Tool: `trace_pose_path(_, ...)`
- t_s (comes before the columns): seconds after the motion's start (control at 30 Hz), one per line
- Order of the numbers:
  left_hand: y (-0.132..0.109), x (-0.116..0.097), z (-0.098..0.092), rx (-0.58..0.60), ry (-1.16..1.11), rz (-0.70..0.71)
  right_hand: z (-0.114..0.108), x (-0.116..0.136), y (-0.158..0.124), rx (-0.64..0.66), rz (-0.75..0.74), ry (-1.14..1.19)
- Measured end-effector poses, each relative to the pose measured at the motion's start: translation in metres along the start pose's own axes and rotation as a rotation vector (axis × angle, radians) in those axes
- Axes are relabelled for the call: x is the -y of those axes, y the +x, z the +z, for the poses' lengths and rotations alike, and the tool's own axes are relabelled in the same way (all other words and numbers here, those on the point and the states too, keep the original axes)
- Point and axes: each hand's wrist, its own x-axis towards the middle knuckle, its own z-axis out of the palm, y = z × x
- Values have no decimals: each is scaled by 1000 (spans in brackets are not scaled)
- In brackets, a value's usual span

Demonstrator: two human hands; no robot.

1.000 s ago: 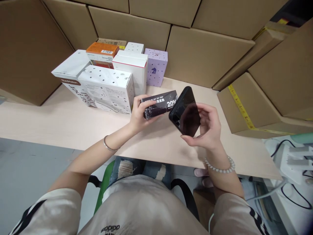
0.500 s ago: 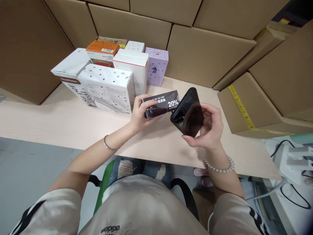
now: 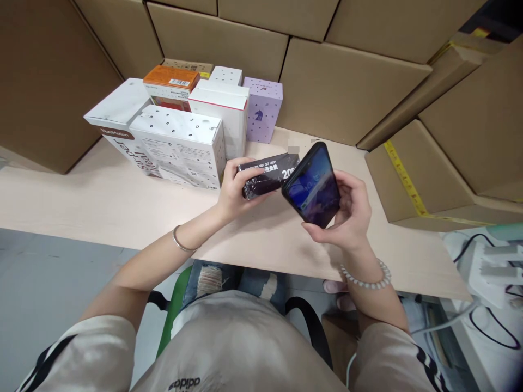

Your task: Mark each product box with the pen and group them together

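Note:
My left hand (image 3: pixel 237 188) is closed around one end of a dark oat crisp box (image 3: pixel 263 177), which has white print and a shiny clear wrap. In my right hand (image 3: pixel 349 209) is a black smartphone (image 3: pixel 314 185), tilted, its screen lit blue. The phone's left edge overlaps the box's right end and hides part of the "20%" print; whether the two touch I cannot tell. Both things are held above the pale wooden table (image 3: pixel 261 245).
To the left stand several packages: a large white box (image 3: pixel 177 147), an orange-topped box (image 3: pixel 171 79), a white box with a red line (image 3: pixel 229 117) and a purple box (image 3: pixel 263 111). Cardboard cartons (image 3: pixel 351 87) wall the back. A white power strip (image 3: pixel 488 275) with cables lies at right.
The phone screen has gone from dark to lit blue. My right hand has shifted the phone slightly left, covering more of the box's end. My left hand stays put.

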Motion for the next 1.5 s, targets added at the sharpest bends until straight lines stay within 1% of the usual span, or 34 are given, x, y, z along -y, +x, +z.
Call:
trace_pose_path(0.1, 0, 1, 0, -12, -1, 17, 2, 1, -1, 5, -4, 29)
trace_pose_path(0.2, -1, 2, 0, 4, 13, 14, 2, 0, -1, 4, -18, 63)
trace_pose_path(0.27, -2, 2, -1, 23, 27, -5, -1, -1, 1, 46, 6, 96)
trace_pose_path(0.3, -2, 3, -1, 27, 32, -15, -4, -2, 3, 92, 33, 113)
trace_pose_path(0.37, -2, 4, -1, 29, 27, -25, -13, -3, 8, 257, 108, 149)
trace_pose_path(0.47, -1, 6, -2, 34, 20, -19, -24, -1, 16, 648, 225, 181)
trace_pose_path(0.53, 0, 6, -2, 40, 22, -13, -24, 2, 18, 885, 281, 156)
trace_pose_path(0.6, 1, 6, -3, 55, 16, -15, -17, 3, 16, 1017, 325, 91)
trace_pose_path(0.67, 2, 5, -5, 84, 16, -25, -5, 3, 12, 1063, 356, 11)
trace_pose_path(0.73, 3, 5, -7, 109, 23, -41, 8, -1, 6, 1057, 333, -55)
trace_pose_path(0.87, 2, 7, -9, 129, -38, -125, 29, -11, -4, 1011, 175, -164)
trace_pose_path(0.93, 1, 7, -10, 145, -74, -170, 37, -15, -8, 994, 128, -199)
trace_pose_path(1.0, 2, 6, -11, 164, -77, -178, 44, -17, -11, 992, 120, -218)
trace_pose_path(1.1, 3, -1, -12, 177, -69, -140, 49, -19, -10, 993, 181, -193)
trace_pose_path(1.17, 2, -5, -11, 168, -93, -90, 45, -24, -5, 958, 260, -60)
trace_pose_path(1.2, 2, -7, -10, 159, -110, -51, 40, -28, -3, 899, 346, 46)
trace_pose_path(1.27, 1, -9, -9, 141, -138, 66, 26, -36, 3, 702, 587, 233)
trace_pose_path(1.3, 1, -9, -9, 136, -144, 136, 17, -39, 6, 589, 727, 295)
trace_pose_path(1.33, 2, -9, -9, 136, -143, 207, 9, -42, 9, 508, 836, 337)
trace_pose_path(1.37, 3, -8, -9, 144, -135, 271, 2, -43, 11, 463, 918, 380)
trace_pose_path(1.43, 5, -6, -9, 177, -119, 372, -7, -39, 14, 467, 1027, 531)
trace_pose_path(1.5, 6, -4, -7, 226, -108, 421, -4, -30, 15, 446, 1095, 651)
